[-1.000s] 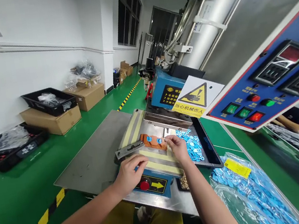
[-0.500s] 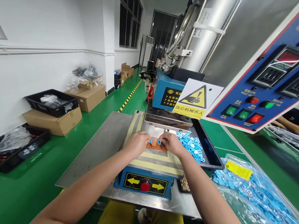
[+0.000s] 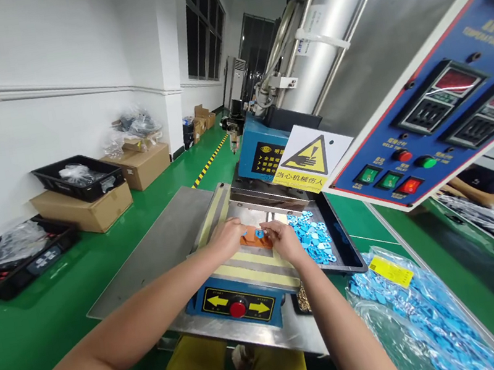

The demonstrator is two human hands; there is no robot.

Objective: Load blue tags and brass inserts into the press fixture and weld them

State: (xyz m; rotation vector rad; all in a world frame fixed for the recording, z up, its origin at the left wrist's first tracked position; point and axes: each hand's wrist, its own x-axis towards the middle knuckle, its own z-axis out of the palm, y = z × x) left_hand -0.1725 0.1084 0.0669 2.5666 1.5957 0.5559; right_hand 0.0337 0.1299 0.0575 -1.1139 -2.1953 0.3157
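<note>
An orange fixture lies on the taped plate of a bench press, below its metal head. One small blue plastic piece, with a curved outline, is seated on the fixture. My left hand is closed at the fixture's left end, fingertips pinched on a bit of blue that they mostly cover. From the other side my right hand reaches in, thumb and finger pinched against the right edge of the seated blue piece. Whatever lies between those right fingertips is too small to make out.
A dark tray of loose blue pieces stands right of the plate. Gold-coloured small parts sit below it. A red button is on the press front. A warning sign and control panel overhang the right. Bagged blue pieces lie lower right.
The camera view has shifted slightly. Both hands stay at the fixture, and more of the seated blue piece shows between them as the right fingertips have drawn a little off it.
</note>
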